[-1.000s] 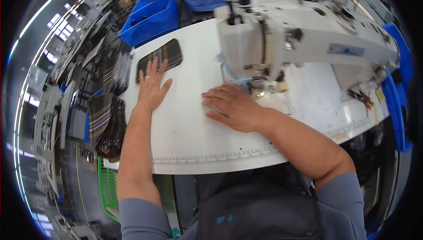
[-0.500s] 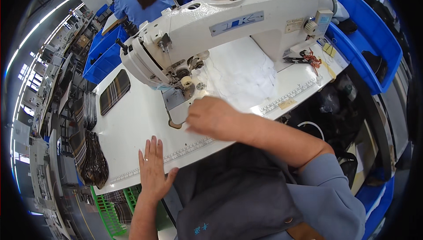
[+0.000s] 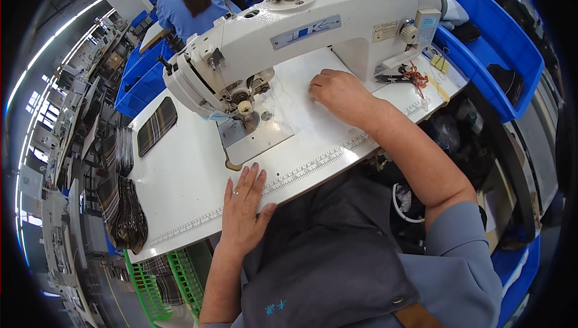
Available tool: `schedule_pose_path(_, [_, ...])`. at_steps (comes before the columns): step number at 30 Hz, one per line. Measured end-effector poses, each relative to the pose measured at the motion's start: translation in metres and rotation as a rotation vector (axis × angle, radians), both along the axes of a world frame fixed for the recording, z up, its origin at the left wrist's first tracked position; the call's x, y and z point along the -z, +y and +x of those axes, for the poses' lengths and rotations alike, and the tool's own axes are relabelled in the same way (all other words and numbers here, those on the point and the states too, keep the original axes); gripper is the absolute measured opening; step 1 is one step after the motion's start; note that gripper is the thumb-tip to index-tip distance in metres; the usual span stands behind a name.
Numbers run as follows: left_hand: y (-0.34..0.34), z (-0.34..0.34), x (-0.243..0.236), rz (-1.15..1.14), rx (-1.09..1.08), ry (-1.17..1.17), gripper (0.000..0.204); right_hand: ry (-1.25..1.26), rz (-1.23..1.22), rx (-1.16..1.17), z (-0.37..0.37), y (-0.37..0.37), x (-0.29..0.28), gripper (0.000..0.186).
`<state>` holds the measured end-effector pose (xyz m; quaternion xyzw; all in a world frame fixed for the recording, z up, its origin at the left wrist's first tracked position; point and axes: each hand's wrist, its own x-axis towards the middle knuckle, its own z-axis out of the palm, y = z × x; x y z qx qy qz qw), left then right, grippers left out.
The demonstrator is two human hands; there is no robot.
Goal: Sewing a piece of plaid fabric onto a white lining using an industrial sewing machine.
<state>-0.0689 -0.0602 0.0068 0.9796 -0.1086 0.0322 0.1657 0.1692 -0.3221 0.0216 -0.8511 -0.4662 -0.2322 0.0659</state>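
Head view, seen from beside the aisle: left hand [image 3: 245,213], one, palm down, fingers straight and slightly apart, at the near edge of the counter [image 3: 180,189]; right hand [image 3: 343,96], one, fingers bent over white cloth [image 3: 293,90], whether pinching it I cannot tell; white cloth, beneath the arm of the sewing machine [image 3: 247,39]; plaid piece [image 3: 158,126], one, flat, left of the machine; plaid stack [image 3: 127,213], at the counter's left end

From my end I hold the left hand [image 3: 245,216] flat, fingers [image 3: 257,186] extended, thumb [image 3: 266,212] splayed; beyond and right of those fingers, the right hand [image 3: 344,96] curls downward, forearm [image 3: 415,156] behind.
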Motion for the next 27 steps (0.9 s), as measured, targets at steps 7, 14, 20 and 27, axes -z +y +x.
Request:
schedule_pose_path(7, [0.0,0.004,0.003,0.049,-0.004,-0.077,0.064,-0.017,-0.123,0.024,0.012,0.005,-0.013,0.008])
schedule_pose_path(14, [-0.001,0.008,0.002,-0.026,-0.013,-0.093,0.055,0.265,0.414,0.005,0.018,-0.011,-0.012,0.005])
schedule_pose_path(20, [-0.001,0.028,0.01,-1.11,-0.147,0.201,0.057,0.181,0.432,-0.134,-0.022,-0.012,-0.03,0.008])
schedule_pose_path(27, [-0.065,0.083,-0.015,-1.783,-0.209,0.51,0.038,0.228,0.164,-0.413,-0.123,0.0,-0.035,0.017])
